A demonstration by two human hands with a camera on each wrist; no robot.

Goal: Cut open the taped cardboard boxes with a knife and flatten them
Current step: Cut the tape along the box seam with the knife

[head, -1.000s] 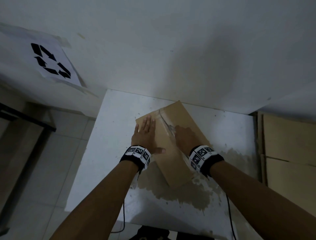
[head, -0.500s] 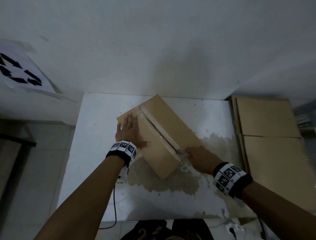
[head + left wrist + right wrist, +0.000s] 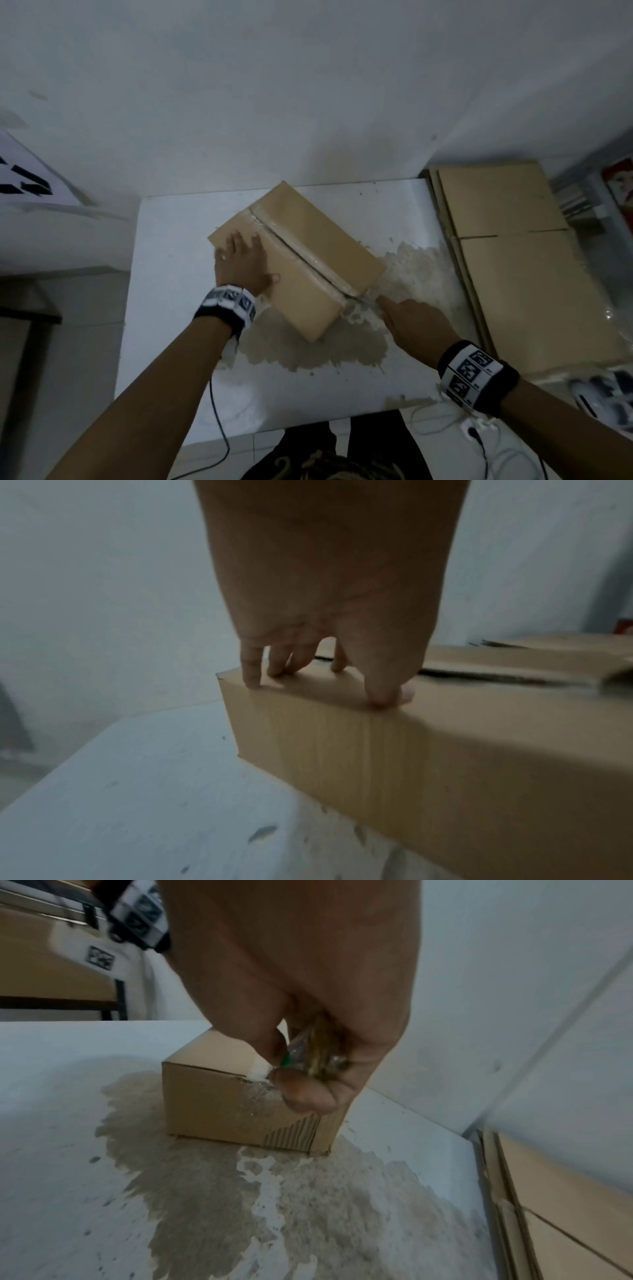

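Note:
A brown cardboard box (image 3: pixel 318 253) lies diagonally on the white table (image 3: pixel 171 281), its taped top seam slit open along its length. My left hand (image 3: pixel 241 258) lies flat on the box's left top flap, fingers (image 3: pixel 251 666) straight and pressing near the far corner. My right hand (image 3: pixel 407 317) is at the box's near right end and grips a knife (image 3: pixel 310 1049) with a clear handle. The blade sits at the end of the seam, at the top edge of the box (image 3: pixel 212 1096). The blade tip is hidden by my fingers.
Flattened cardboard (image 3: pixel 513 260) is stacked to the right of the table. The table top has a large worn brownish patch (image 3: pixel 315 353) around the box's near end. A wall stands right behind the table. Cables (image 3: pixel 219 428) hang off the near edge.
My right hand has drawn the knife along the seam from the box's middle to its near right end. The left hand has stayed pressed on the left flap.

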